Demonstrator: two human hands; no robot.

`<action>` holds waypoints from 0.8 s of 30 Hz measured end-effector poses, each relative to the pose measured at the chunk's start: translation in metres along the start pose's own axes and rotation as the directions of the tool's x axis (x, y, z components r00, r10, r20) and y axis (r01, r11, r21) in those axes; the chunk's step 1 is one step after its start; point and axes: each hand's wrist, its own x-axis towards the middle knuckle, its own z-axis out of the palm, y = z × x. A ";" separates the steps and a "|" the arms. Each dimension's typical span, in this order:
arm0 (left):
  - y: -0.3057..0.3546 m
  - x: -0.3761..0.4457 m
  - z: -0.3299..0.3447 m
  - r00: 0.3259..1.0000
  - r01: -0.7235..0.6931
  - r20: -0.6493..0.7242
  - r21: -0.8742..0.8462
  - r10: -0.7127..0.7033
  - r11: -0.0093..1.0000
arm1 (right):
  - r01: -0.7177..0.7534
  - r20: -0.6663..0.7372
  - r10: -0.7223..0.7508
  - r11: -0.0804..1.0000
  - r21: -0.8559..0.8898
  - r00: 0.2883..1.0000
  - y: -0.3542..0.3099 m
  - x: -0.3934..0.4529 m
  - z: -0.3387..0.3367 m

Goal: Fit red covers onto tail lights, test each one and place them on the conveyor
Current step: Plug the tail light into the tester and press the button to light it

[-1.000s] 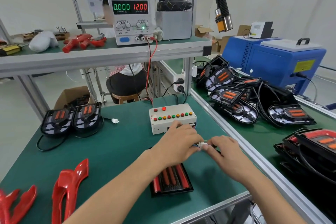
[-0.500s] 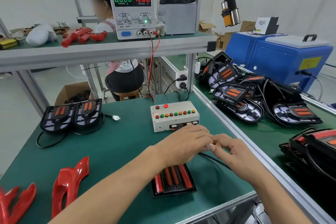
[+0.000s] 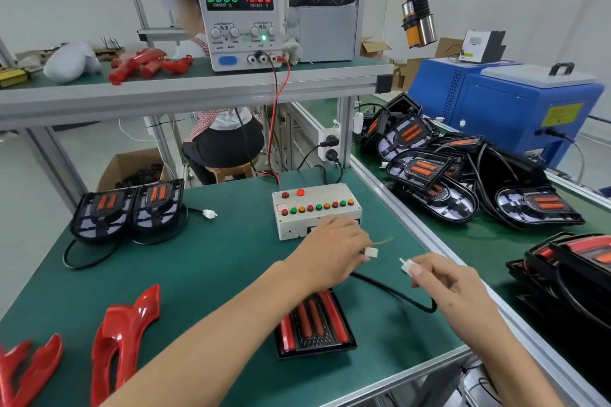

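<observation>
Tail light (image 3: 314, 327) flat on desk (image 3: 211, 261), long axis fore-aft, beneath left hand (image 3: 330, 249); each grip pinching one white connector, plugs apart, facing.

Two white connectors (image 3: 371, 252), two loose red covers (image 3: 122, 337) on the mat, one test box (image 3: 315, 213), one power supply (image 3: 239, 18)

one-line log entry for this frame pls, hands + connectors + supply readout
left hand: pinches white connector | right hand: pinches white plug | connectors: apart | tail light: on table, unlit | power supply: 0.000 A, 12.00 V
</observation>
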 end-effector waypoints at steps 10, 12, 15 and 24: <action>0.004 -0.023 -0.020 0.952 0.245 -0.122 -0.253 -0.282 0.936 | 0.101 0.034 -0.095 0.952 -0.290 0.995 0.006 -0.049 0.016; 0.001 -0.049 -0.034 0.816 0.426 -0.237 -0.369 -0.527 0.826 | 0.083 0.064 -0.068 0.957 -0.277 0.996 0.008 -0.060 0.019; -0.005 -0.105 -0.043 0.568 0.745 -0.092 -0.365 -0.818 0.558 | 0.102 0.098 -0.075 0.946 -0.309 0.992 0.011 -0.071 0.023; 0.036 -0.168 -0.012 0.326 0.866 0.440 -0.495 -0.837 0.077 | 0.026 0.195 0.024 0.968 -0.251 0.981 -0.017 -0.092 0.056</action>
